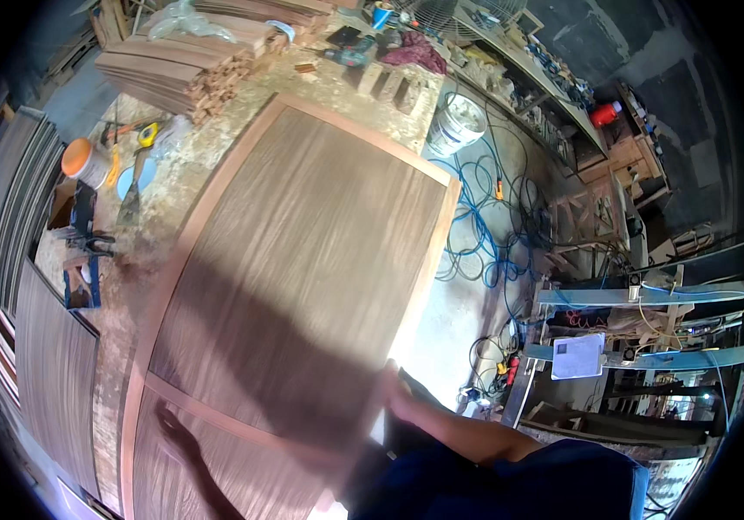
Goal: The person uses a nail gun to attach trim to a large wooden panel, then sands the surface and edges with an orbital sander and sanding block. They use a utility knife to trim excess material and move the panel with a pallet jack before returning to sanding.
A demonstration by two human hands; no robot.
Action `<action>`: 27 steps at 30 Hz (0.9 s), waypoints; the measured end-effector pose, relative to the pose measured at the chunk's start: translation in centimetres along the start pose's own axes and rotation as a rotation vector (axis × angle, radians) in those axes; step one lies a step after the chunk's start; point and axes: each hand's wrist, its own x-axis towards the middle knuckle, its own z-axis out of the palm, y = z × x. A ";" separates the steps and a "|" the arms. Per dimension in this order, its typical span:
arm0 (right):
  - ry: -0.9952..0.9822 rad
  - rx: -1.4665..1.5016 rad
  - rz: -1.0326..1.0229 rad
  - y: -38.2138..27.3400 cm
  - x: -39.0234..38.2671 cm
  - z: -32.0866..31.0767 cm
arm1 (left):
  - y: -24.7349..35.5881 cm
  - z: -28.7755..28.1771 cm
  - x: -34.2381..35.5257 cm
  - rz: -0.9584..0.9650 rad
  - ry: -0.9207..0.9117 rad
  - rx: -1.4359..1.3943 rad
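Note:
A large framed wooden panel (320, 225), like a cabinet door, lies on the worktable in front of me. Its grain is grey-brown, its border strips are lighter reddish wood, and a cross rail (216, 409) runs across its near part. My left hand (179, 438) is over the panel just below that rail, near the left border, fingers stretched out and holding nothing. At the panel's right edge is my right hand (396, 394), touching or very close to the border; its fingers are blurred and partly hidden. A dark shadow covers the panel's middle.
Stacked wood strips (172, 65) lie at the far left of the worktable (120, 286). Nearby are a tape measure (148, 134), a scraper (132, 195) and an orange-lidded tub (84, 162). A white bucket (457, 124) and blue hoses (480, 217) occupy the floor at right.

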 end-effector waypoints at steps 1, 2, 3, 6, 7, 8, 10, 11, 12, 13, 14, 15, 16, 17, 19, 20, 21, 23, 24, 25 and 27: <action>-0.051 0.041 0.011 -0.1 -0.4 -0.2 | 0.1 1.4 -3.4 0.014 0.001 0.014; -0.096 0.088 0.023 -0.1 -0.7 -1.1 | 2.7 1.9 -6.3 0.055 -0.076 0.115; -0.115 0.065 -0.098 -0.4 0.2 -2.4 | 4.1 2.8 -9.5 0.006 -0.143 0.094; -0.131 0.058 -0.315 -4.2 4.6 -6.0 | 10.6 3.6 -16.2 -0.053 -0.285 0.047; -0.119 0.083 -0.360 -7.3 5.3 -7.1 | 12.8 4.1 -17.8 -0.113 -0.327 0.039; -0.093 0.115 -0.412 -10.8 6.2 -8.3 | 14.7 4.4 -18.9 -0.058 -0.345 0.073; -0.026 0.118 -0.511 -19.2 9.7 -10.6 | 18.2 5.8 -20.1 0.026 -0.357 0.111; 0.052 0.068 -0.575 -23.6 12.8 -12.1 | 20.1 6.9 -20.3 0.065 -0.368 0.111; 0.141 0.017 -0.637 -28.1 15.9 -14.0 | 22.3 8.0 -20.5 0.100 -0.379 0.111; 0.244 -0.034 -0.693 -32.6 18.7 -16.4 | 25.1 9.3 -20.0 0.135 -0.401 0.095; 0.517 0.027 -0.775 -36.7 20.0 -15.8 | 27.6 10.2 -19.6 0.163 -0.418 0.076; 0.670 -0.149 -0.891 -40.5 21.4 -17.1 | 30.2 11.4 -18.8 0.201 -0.441 0.044; 0.861 -0.327 -0.984 -44.4 22.6 -18.7 | 33.2 12.6 -18.0 0.218 -0.471 0.030; 0.696 -0.373 -0.867 -46.1 22.2 -17.0 | 35.2 12.8 -17.7 0.199 -0.486 0.049; 0.394 -0.470 -0.649 -50.3 20.6 -14.8 | 38.2 13.9 -17.3 0.170 -0.517 0.053; 0.277 -0.516 -0.642 -51.7 19.4 -14.5 | 39.0 15.1 -16.8 0.163 -0.526 0.045; 0.214 -0.543 -0.645 -51.7 20.4 -14.8 | 39.8 16.1 -16.3 0.155 -0.534 0.037; 0.040 -0.614 -0.615 -53.0 20.0 -17.0 | 42.9 18.5 -14.5 0.135 -0.534 0.043; -0.081 -0.414 -0.622 -51.8 21.1 -17.6 | 44.9 19.8 -13.4 0.119 -0.525 0.062; -0.063 -0.446 -0.550 -52.3 18.1 -16.3 | 46.5 20.5 -12.3 0.090 -0.515 0.087; -0.096 -0.423 -0.481 -52.9 18.4 -17.9 | 48.5 24.7 -10.4 0.267 -0.400 0.134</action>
